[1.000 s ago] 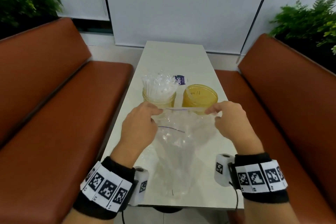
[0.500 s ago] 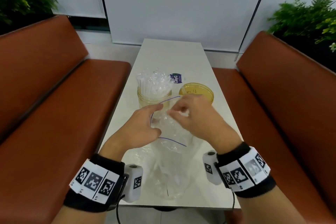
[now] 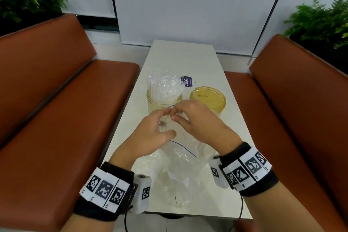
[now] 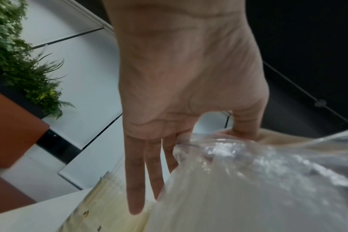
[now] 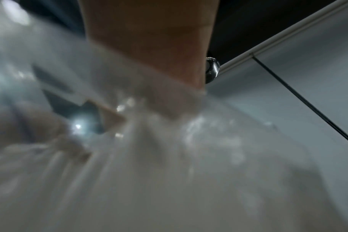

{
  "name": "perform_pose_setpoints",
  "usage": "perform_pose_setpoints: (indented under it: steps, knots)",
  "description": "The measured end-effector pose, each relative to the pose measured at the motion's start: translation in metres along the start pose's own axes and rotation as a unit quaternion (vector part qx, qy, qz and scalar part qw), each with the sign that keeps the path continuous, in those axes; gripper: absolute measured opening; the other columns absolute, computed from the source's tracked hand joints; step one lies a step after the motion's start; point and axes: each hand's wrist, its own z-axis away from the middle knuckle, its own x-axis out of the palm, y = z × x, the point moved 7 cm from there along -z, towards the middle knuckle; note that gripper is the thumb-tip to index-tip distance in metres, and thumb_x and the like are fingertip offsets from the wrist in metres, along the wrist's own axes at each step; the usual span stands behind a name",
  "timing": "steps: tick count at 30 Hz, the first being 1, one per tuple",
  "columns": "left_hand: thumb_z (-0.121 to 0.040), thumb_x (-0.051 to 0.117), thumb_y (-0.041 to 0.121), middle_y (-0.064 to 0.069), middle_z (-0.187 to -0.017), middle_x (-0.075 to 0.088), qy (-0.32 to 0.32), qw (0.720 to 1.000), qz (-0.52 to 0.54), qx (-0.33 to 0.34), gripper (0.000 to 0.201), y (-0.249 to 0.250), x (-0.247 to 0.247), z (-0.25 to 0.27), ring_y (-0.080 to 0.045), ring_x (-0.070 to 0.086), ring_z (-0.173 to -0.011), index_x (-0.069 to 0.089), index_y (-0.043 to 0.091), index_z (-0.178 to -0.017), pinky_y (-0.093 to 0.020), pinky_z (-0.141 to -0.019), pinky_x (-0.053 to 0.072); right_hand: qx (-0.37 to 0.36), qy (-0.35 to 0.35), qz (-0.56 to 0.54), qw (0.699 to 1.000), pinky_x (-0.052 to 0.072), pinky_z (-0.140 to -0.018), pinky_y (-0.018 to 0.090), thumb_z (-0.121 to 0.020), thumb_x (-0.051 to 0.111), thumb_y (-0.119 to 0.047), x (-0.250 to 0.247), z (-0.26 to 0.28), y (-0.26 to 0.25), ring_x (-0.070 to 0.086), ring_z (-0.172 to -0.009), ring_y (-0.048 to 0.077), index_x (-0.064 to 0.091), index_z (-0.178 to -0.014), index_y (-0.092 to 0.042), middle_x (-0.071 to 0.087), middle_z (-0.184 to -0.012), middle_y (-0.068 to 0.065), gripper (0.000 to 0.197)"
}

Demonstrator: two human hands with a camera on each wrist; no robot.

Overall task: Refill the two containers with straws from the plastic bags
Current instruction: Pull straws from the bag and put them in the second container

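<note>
A clear plastic bag [image 3: 180, 165] with a blue zip line stands crumpled on the white table [image 3: 184, 58] in front of me. My left hand [image 3: 162, 120] pinches its top edge between thumb and forefinger, the other fingers straight [image 4: 135, 180]. My right hand [image 3: 178, 114] pinches the same edge right beside it, fingers curled. Behind the hands, the left jar [image 3: 162, 100] is packed with wrapped white straws [image 3: 163, 86], while the yellowish right jar [image 3: 208, 98] looks empty. The bag [image 5: 169, 172] fills the right wrist view and hides that hand's fingers. What the bag holds is unclear.
A small purple-labelled packet [image 3: 187, 82] lies behind the jars. Brown bench seats [image 3: 66, 118] [image 3: 291, 109] flank the narrow table. More crumpled clear plastic [image 3: 148, 162] lies flat under my left forearm. Green plants [image 3: 28, 0] stand in both far corners.
My hands held the bag's mouth stretched wide apart. The right hand has swung left to meet the left hand, and the top edge is now gathered between them.
</note>
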Motion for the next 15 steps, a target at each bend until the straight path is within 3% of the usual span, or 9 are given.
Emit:
perform_pose_setpoints:
  steps: [2, 3, 6, 8, 10, 13, 15]
  knots:
    - [-0.076, 0.085, 0.042, 0.022, -0.129, 0.056, 0.01, 1.0, -0.002, 0.006, 0.07, -0.001, 0.004, 0.0, -0.003, 0.057, -0.114, 0.051, 0.038, -0.137, -0.014, -0.082, 0.042, -0.009, 0.047, -0.052, 0.998, 0.045, -0.075, 0.011, -0.094, 0.068, -0.019, -0.01, -0.002, -0.004, 0.056, -0.077, -0.004, 0.073, -0.098, -0.014, 0.072, -0.093, -0.001, 0.008]
    - [-0.071, 0.087, 0.048, 0.023, -0.127, 0.056, 0.023, 1.0, 0.002, 0.003, 0.074, -0.003, 0.006, -0.001, -0.002, 0.056, -0.113, 0.052, 0.039, -0.135, -0.014, -0.082, 0.042, -0.011, 0.074, -0.071, 0.995, 0.041, -0.072, 0.007, -0.093, 0.069, -0.016, -0.015, -0.002, -0.007, 0.053, -0.073, -0.007, 0.073, -0.096, -0.012, 0.072, -0.09, -0.001, 0.007]
    - [-0.057, 0.088, 0.063, 0.019, -0.125, 0.064, 0.085, 0.996, 0.035, 0.002, 0.081, -0.009, 0.012, -0.006, -0.004, 0.058, -0.115, 0.058, 0.039, -0.128, -0.017, -0.087, 0.045, -0.011, 0.122, -0.139, 0.983, 0.04, -0.07, 0.007, -0.091, 0.07, -0.011, -0.026, -0.003, -0.015, 0.056, -0.072, -0.005, 0.074, -0.093, -0.013, 0.071, -0.086, -0.005, 0.004]
    - [-0.065, 0.088, 0.053, 0.016, -0.116, 0.071, 0.122, 0.99, 0.071, 0.014, 0.065, -0.009, 0.018, -0.008, -0.007, 0.063, -0.111, 0.063, 0.035, -0.122, -0.028, -0.094, 0.052, -0.007, 0.136, -0.174, 0.975, 0.042, -0.068, 0.01, -0.092, 0.07, -0.012, -0.029, -0.004, -0.02, 0.059, -0.072, 0.003, 0.074, -0.093, -0.014, 0.071, -0.087, -0.006, 0.005]
    - [-0.08, 0.082, 0.037, 0.015, -0.105, 0.075, 0.143, 0.984, 0.1, 0.032, 0.04, -0.006, 0.021, -0.008, -0.005, 0.069, -0.101, 0.068, 0.029, -0.117, -0.038, -0.094, 0.056, 0.003, 0.163, -0.218, 0.962, 0.045, -0.064, 0.013, -0.092, 0.071, -0.015, -0.031, -0.003, -0.024, 0.061, -0.073, 0.009, 0.073, -0.097, -0.015, 0.071, -0.089, -0.007, 0.005]
    - [-0.093, 0.07, 0.025, 0.01, -0.103, 0.076, 0.143, 0.982, 0.108, 0.061, 0.026, 0.0, 0.022, -0.008, -0.005, 0.071, -0.098, 0.068, 0.022, -0.118, -0.039, -0.088, 0.06, 0.068, 0.197, -0.33, 0.921, 0.05, -0.069, 0.022, -0.08, 0.082, -0.038, -0.026, 0.0, -0.016, 0.057, -0.081, 0.01, 0.061, -0.115, -0.026, 0.064, -0.099, -0.006, 0.042]
    - [-0.094, 0.062, 0.017, 0.011, -0.102, 0.074, 0.141, 0.984, 0.09, 0.064, 0.022, -0.002, 0.023, -0.011, -0.002, 0.07, -0.098, 0.067, 0.025, -0.114, -0.032, -0.083, 0.059, 0.132, 0.118, -0.314, 0.933, 0.048, -0.081, 0.023, -0.061, 0.083, -0.063, -0.004, -0.003, -0.006, 0.054, -0.098, 0.007, 0.052, -0.122, -0.035, 0.057, -0.111, -0.011, 0.074]
